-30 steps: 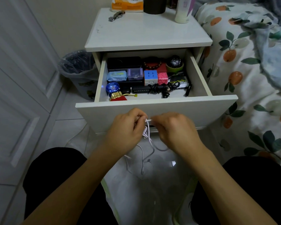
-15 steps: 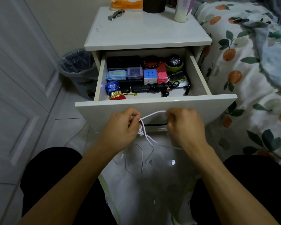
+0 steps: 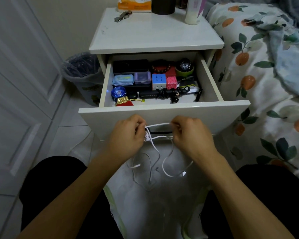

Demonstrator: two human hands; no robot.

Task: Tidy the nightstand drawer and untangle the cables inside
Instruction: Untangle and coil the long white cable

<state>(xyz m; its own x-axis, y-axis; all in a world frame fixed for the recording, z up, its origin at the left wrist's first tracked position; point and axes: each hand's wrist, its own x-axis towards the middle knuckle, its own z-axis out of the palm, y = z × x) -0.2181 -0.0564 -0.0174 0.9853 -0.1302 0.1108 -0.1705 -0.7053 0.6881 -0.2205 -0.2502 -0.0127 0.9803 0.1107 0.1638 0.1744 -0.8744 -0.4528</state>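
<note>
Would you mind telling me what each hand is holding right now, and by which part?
Both hold the white cable. The left hand grips its bunched tangle; the right hand pinches a strand stretched between them. The loose ends hang below.

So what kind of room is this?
Most likely a bedroom: a white nightstand with its drawer pulled open stands right beside a bed with a fruit-print cover.

Two puzzle cubes [image 3: 158, 81], one yo-yo [image 3: 118, 92], one waste bin [image 3: 81, 73], two hands [image 3: 128, 137].
</note>
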